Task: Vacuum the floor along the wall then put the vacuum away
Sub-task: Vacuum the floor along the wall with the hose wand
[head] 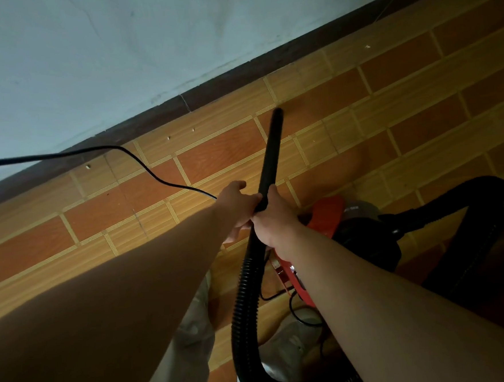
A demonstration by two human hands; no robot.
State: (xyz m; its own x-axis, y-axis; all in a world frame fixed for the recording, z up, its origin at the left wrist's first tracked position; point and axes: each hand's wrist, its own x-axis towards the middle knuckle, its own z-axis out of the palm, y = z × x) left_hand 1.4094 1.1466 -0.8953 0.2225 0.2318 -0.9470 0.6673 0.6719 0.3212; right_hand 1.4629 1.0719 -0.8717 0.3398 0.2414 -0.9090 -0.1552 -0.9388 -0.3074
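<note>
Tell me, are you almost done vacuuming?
Not yet. Nothing looks finished: white crumbs lie on the floor by the baseboard. Right now the left hand and right hand both grip the black nozzle tube, its tip aimed at the floor near the wall. Left to do: suck up those crumbs, then put away the red vacuum, which sits on the floor with its cord stretched out.

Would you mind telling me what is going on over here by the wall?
A person seems to be vacuuming the tiled floor along the baseboard. The left hand and right hand both grip the black wand where it meets the ribbed hose. Its tip points at the tiles just short of the baseboard. The red vacuum body sits on the floor to the right; a black cord trails left, and pale crumbs lie near the baseboard.
</note>
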